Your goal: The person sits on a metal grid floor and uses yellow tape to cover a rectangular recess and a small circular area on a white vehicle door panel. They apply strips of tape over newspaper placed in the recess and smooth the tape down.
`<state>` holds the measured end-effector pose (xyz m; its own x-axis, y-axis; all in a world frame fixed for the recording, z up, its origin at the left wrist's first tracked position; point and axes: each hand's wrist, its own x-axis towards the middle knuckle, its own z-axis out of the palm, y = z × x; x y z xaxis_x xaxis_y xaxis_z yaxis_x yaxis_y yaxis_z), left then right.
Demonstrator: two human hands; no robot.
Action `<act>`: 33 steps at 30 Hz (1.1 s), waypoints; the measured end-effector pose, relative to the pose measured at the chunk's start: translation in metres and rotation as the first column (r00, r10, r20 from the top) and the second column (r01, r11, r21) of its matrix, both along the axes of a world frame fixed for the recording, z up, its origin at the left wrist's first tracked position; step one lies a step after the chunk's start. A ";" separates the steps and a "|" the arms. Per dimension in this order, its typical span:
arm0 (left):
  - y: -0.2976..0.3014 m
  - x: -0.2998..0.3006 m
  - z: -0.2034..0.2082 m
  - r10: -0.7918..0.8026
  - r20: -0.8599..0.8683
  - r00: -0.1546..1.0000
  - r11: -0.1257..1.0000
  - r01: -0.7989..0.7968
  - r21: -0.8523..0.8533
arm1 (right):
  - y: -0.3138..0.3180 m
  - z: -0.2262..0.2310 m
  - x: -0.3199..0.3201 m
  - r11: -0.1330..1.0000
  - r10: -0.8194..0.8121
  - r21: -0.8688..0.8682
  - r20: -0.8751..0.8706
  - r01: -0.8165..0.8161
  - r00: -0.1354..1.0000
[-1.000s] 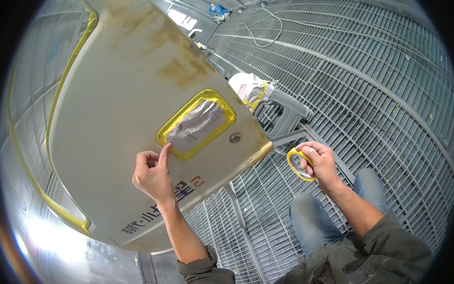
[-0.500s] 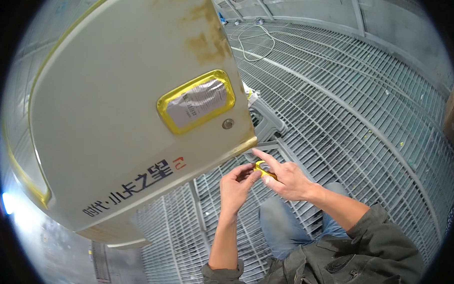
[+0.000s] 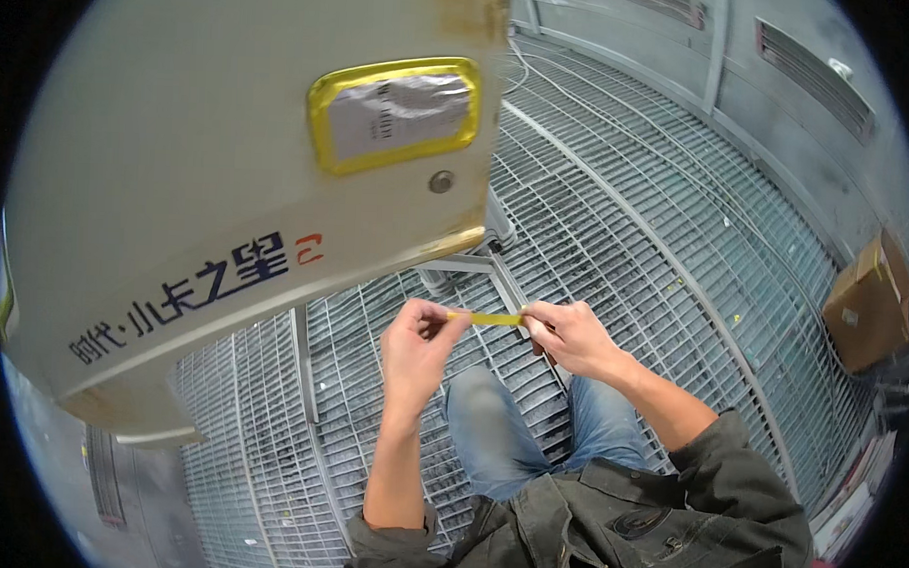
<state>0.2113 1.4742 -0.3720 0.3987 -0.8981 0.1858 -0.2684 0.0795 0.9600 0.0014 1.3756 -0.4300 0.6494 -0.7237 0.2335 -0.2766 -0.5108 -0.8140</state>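
Observation:
A short strip of yellow masking tape (image 3: 495, 319) is stretched level between my two hands. My left hand (image 3: 415, 345) pinches its left end between thumb and fingers. At the other end my right hand (image 3: 576, 338) grips the tape with curled fingers; the roll cannot be made out there. Beyond the hands, up and to the left, stands a pale vehicle door (image 3: 198, 165) with dark lettering and brownish patches at its edge. Yellow tape borders a paper-covered handle recess (image 3: 395, 117), and a round lock (image 3: 441, 181) sits below it. Neither hand touches the door.
Metal floor grating (image 3: 615, 280) spreads under and around me. A grey metal stand (image 3: 475, 265) is under the door's lower corner. A pale hose (image 3: 621, 115) runs along the far wall. At the right is a cardboard box (image 3: 864, 303); my knees (image 3: 490, 415) are below my hands.
My hands have drawn apart, and a straight strip of tape now spans them where a yellow roll showed before. The view has shifted right, bringing the cardboard box further in.

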 end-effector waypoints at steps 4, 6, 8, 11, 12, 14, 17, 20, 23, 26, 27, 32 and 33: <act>0.000 -0.009 0.004 -0.005 0.146 0.989 1.000 0.002 0.022 | 0.002 -0.015 0.005 0.899 -0.143 0.434 0.163 0.059 0.976; 0.002 -0.010 0.017 0.094 -0.023 0.995 0.975 -0.097 -0.202 | -0.023 -0.038 -0.002 0.644 -0.522 0.750 0.291 0.148 0.802; 0.005 -0.005 0.030 0.109 -0.195 0.975 0.924 -0.172 -0.342 | -0.022 -0.050 0.000 0.673 -0.507 0.727 0.315 0.139 0.802; -0.013 -0.015 0.005 0.036 -0.325 0.945 0.919 -0.159 -0.360 | 0.012 -0.021 0.021 0.669 -0.289 0.739 0.357 -0.079 0.888; -0.018 -0.022 -0.006 0.047 -0.342 0.939 0.920 -0.174 -0.352 | 0.025 -0.003 0.033 0.661 -0.249 0.730 0.432 -0.173 0.867; -0.012 -0.037 -0.018 0.172 -0.061 0.983 0.976 -0.179 -0.125 | 0.035 0.015 0.042 0.577 -0.217 0.748 0.527 -0.328 0.822; -0.015 -0.038 -0.044 0.216 -0.153 0.964 0.946 -0.245 -0.211 | 0.036 0.015 0.052 0.427 -0.247 0.788 0.573 -0.443 0.782; -0.019 -0.031 -0.039 0.162 -0.219 0.962 0.955 -0.209 -0.211 | 0.025 -0.003 0.049 0.287 -0.221 0.709 0.703 -0.644 0.676; -0.021 -0.021 -0.029 0.048 -0.337 0.940 0.963 -0.133 -0.234 | 0.007 -0.009 0.068 0.413 -0.330 0.808 0.563 -0.421 0.758; -0.020 -0.010 -0.022 0.024 -0.418 0.908 0.982 -0.099 -0.160 | -0.015 -0.010 0.080 0.712 -0.181 0.594 0.671 -0.375 0.719; -0.021 -0.006 -0.022 -0.016 -0.458 0.889 0.984 -0.068 -0.166 | -0.017 -0.003 0.084 0.721 -0.195 0.601 0.653 -0.344 0.731; -0.030 -0.002 -0.017 -0.096 -0.449 0.888 0.984 0.017 -0.176 | -0.040 0.013 0.083 0.823 -0.181 0.512 0.647 -0.246 0.740; -0.032 -0.001 -0.014 -0.099 -0.443 0.891 0.984 0.020 -0.180 | -0.040 0.023 0.087 0.841 -0.217 0.499 0.664 -0.208 0.716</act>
